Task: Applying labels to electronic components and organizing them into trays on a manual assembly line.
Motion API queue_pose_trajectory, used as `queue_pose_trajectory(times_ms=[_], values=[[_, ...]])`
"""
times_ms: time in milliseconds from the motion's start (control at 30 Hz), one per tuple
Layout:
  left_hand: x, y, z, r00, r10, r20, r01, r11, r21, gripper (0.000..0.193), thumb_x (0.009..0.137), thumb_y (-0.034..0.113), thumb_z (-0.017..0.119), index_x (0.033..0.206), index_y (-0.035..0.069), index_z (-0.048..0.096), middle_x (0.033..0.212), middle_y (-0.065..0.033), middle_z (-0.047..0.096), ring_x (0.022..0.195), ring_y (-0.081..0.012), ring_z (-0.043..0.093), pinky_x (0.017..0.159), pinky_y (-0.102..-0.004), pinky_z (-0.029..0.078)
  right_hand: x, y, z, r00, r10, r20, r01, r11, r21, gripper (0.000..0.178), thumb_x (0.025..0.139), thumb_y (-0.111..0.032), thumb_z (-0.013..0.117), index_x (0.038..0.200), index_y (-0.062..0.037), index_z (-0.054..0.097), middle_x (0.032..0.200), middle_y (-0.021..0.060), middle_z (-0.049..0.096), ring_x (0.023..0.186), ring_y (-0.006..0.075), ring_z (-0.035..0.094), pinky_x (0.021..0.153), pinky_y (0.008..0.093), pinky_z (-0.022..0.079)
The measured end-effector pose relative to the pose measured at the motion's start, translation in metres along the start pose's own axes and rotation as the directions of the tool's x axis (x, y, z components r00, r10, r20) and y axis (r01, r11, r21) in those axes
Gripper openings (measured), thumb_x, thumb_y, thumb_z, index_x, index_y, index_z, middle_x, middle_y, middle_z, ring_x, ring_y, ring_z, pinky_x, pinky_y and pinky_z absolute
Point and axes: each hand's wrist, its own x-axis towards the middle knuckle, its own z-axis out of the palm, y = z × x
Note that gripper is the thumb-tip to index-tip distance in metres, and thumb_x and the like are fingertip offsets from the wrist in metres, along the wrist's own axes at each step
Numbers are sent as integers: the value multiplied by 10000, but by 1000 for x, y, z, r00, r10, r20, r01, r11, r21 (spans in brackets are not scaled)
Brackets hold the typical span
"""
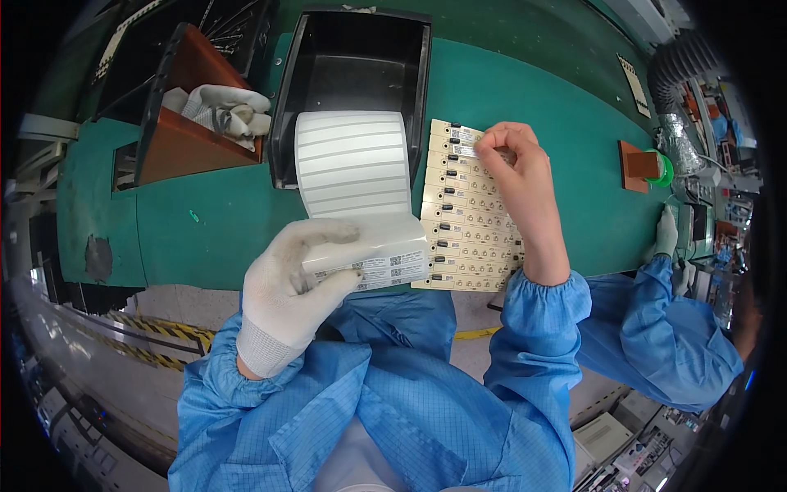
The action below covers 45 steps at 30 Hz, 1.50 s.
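Note:
My left hand (291, 283), in a white knit glove, is closed around a strip of label backing (352, 172). The strip runs back into a black bin, and its near end curls over with printed white labels (385, 269) showing. My right hand (516, 156), bare, has thumb and forefinger pinched at the right end of a small printed label (465, 151). That label lies over the upper part of a cream circuit board panel (467, 217); whether it is stuck down, I cannot tell. The panel has several rows with black components, and my right wrist covers part of it.
The black bin (283, 156) stands behind the strip on the green mat (574, 107). To its left, a brown holder (156, 123) contains white gloves (234, 111). A green roll on a brown block (643, 166) sits at right, near a co-worker's blue sleeve (656, 307).

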Motion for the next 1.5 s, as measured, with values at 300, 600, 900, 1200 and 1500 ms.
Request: queue_pose_trajectory(times_ms=[300, 600, 900, 1200, 1500], values=[[4, -1, 2, 999, -13, -35, 15, 998, 59, 380, 838, -60, 664, 1196, -18, 540, 1175, -123, 635, 817, -57, 626, 632, -162, 506, -1, 7, 9, 995, -78, -63, 71, 993, -99, 88, 874, -61, 668, 851, 21, 646, 1033, 78, 579, 935, 137, 548, 797, 253, 450], [4, -2, 0, 998, -43, -35, 44, 999, 23, 368, 842, -46, 668, 1187, -21, 545, 1147, -130, 643, 758, -50, 623, 596, -164, 503, -4, 5, 13, 981, -169, -98, 146, 967, -208, 77, 854, -52, 674, 841, 17, 642, 1005, 104, 592, 972, 194, 547, 846, 291, 443], [6, -2, -3, 999, -35, -30, 38, 994, 98, 377, 834, -41, 676, 1186, -27, 541, 1140, -136, 650, 792, -87, 653, 622, -177, 534, -6, 3, 16, 984, -137, -117, 113, 975, -191, 103, 834, -86, 681, 841, 13, 652, 1005, 152, 607, 1006, 297, 542, 900, 384, 428], [7, -3, -2, 1000, -21, -22, 22, 999, 35, 374, 838, -45, 666, 1189, -40, 535, 1202, -150, 616, 935, -135, 663, 679, -196, 564, -6, 5, 18, 976, -174, -130, 141, 963, -229, 105, 833, -84, 677, 835, 16, 645, 998, 153, 600, 984, 299, 542, 883, 391, 430], [6, 3, 2, 994, -97, -43, 98, 995, 10, 391, 823, -48, 664, 1194, -60, 537, 1171, -143, 612, 1051, -165, 617, 882, -266, 509, -7, 4, 17, 974, -176, -141, 137, 959, -247, 79, 830, -50, 674, 831, 21, 639, 1003, 125, 588, 992, 241, 546, 862, 326, 441]])
